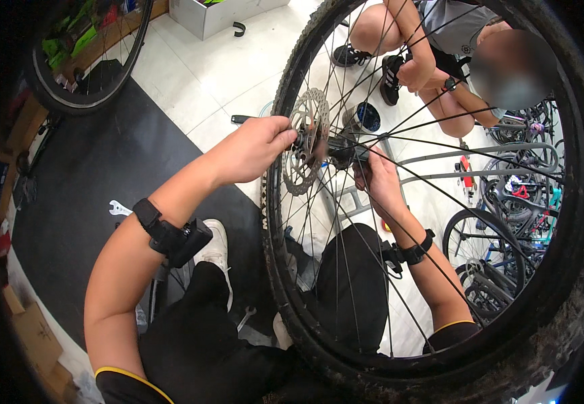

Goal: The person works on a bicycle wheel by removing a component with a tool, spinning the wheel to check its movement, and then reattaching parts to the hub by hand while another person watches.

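A bicycle wheel [280, 246] with a knobbly tyre stands upright before me, filling the right half of the view. A silver brake disc [315, 108] sits on the left side of its black hub [346, 151]. My left hand [257, 149] pinches the axle end [298, 141] sticking out at the disc's centre. On the hub's other side, my right hand [383, 180], seen through the spokes, has its fingers curled against the hub end; what lies between them is partly hidden. Both forearms wear black straps with small devices.
A person [433, 74] squats beyond the wheel, arms crossed. Near them stand an open round tin [362, 118] and a grey metal stand [346, 202]. Spanners [119, 208] lie on the black mat [90, 222]. Bicycles [521, 195] crowd the right; another wheel [86, 102] stands at far left.
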### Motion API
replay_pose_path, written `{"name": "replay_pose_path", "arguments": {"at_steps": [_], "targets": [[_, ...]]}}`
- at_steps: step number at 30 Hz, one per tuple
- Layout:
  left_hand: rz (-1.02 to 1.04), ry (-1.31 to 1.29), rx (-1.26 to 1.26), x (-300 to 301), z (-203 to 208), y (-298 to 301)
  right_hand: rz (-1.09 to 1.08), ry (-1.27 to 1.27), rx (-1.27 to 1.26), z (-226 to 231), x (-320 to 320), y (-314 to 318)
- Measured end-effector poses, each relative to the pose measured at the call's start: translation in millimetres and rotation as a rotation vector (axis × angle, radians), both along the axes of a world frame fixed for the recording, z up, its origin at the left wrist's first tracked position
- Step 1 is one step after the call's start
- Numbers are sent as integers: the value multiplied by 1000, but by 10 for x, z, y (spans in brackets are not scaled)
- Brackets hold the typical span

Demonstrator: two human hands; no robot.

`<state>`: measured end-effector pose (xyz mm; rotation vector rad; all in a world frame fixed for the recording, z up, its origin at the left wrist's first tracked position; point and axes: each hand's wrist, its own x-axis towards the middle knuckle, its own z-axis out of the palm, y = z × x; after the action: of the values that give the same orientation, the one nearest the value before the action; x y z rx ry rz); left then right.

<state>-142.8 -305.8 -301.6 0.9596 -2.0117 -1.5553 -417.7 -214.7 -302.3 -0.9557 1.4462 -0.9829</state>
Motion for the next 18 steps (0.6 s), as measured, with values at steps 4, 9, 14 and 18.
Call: {"name": "replay_pose_path", "arguments": {"at_steps": [4,9,14,18], "targets": [[15,-29,105,-45,-26,22,-77,56,-75,28,104,-2],[36,-19,-149,-26,4,38,-14,42,-44,10,5,-4],[34,-109,-19,-76,41,37,8,80,34,-21,-40,-16],[37,-105,-117,-16,77,85,-53,10,-18,4,10,-11]]}}
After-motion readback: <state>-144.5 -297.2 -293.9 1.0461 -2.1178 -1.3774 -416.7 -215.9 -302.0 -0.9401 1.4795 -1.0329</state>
